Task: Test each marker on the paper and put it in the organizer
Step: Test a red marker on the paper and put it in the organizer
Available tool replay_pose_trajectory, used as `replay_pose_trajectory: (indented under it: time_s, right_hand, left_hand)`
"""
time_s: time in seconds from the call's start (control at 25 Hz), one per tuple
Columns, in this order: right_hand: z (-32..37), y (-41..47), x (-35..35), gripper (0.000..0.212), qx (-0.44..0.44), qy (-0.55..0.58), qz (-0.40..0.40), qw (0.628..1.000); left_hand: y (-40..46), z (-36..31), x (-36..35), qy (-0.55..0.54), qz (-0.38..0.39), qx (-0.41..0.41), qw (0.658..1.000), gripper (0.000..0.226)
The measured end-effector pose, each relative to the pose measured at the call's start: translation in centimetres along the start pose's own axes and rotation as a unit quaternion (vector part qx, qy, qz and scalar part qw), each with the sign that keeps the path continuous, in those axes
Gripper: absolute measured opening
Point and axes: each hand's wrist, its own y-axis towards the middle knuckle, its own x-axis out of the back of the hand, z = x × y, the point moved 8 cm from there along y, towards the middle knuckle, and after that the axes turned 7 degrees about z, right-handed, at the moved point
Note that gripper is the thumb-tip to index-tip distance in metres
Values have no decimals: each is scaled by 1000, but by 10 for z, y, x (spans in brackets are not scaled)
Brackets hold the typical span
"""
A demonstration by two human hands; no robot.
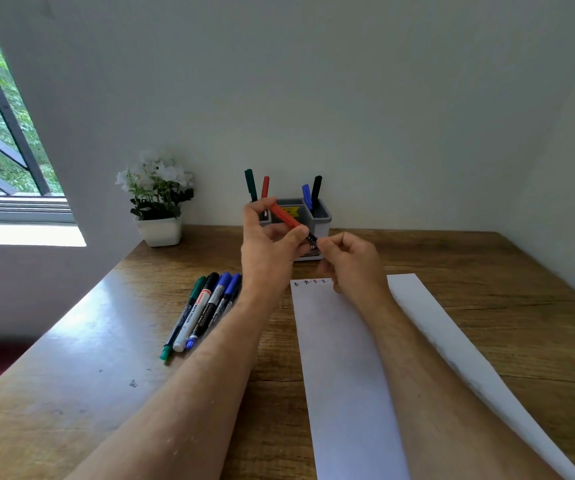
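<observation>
Two bare forearms are seen nearest the lens, reaching out over a worn brown wooden worktop (pixel 486 271) with visible grain. Beneath the right arm a long white sheet of paper (pixel 341 358) is laid flat, with a row of small coloured test scribbles (pixel 312 282) along its far edge. Raised between paper and wall, a slim marker with a red cap and black barrel (pixel 287 219) is held at a slant: the red end is pinched by the curled fingers of the left hand (pixel 272 244), and the black end is gripped by the curled fingers of the right hand (pixel 351 258). Whether the cap is being pulled off or pushed on cannot be told; judged from the pose, the capping or uncapping step is in hand. If untested, the tip must next be brought down to the paper; if tested, the marker is to be dropped upright into a compartment.

At the far edge, against the wall, a grey plastic compartmented organizer (pixel 320 216) is set, with four capped markers standing in it: green and red on the left, blue and black on the right. To the left on the worktop, a cluster of loose capped markers (pixel 203 306) lies waiting, smooth and cylindrical. Further left, a white square pot of white artificial flowers (pixel 157 202) is placed.
</observation>
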Motion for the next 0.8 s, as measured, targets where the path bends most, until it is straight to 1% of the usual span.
replay_pose_trajectory:
  time_s: [0.08,0.16,0.28,0.4,0.48,0.6,0.68,0.8]
  right_hand:
    - [0,-2,4,22,18,-41,-40,998]
    - [0,-3,11,19,29,-63,-75,995]
    - [1,-3,16,15,34,-86,-90,992]
    - [1,-1,13,16,49,-106,-88,989]
    - [1,0,11,17,58,-110,-88,988]
    - [1,1,12,18,61,-111,-91,988]
    - [0,2,11,18,55,-114,-90,988]
    - [-1,3,11,18,53,-119,-88,988]
  left_hand:
    - [2,-14,6,72,-16,-44,996,56]
    - [5,-35,9,135,-19,-111,984,56]
    - [13,-68,10,208,-30,-212,954,57]
    - [31,-88,12,243,-55,-267,931,59]
    - [47,-92,14,269,-67,-267,923,60]
    - [72,-81,15,339,-43,-194,920,61]
    - [80,-70,13,398,-24,-154,904,58]
    - [88,-57,15,451,-9,-123,884,58]
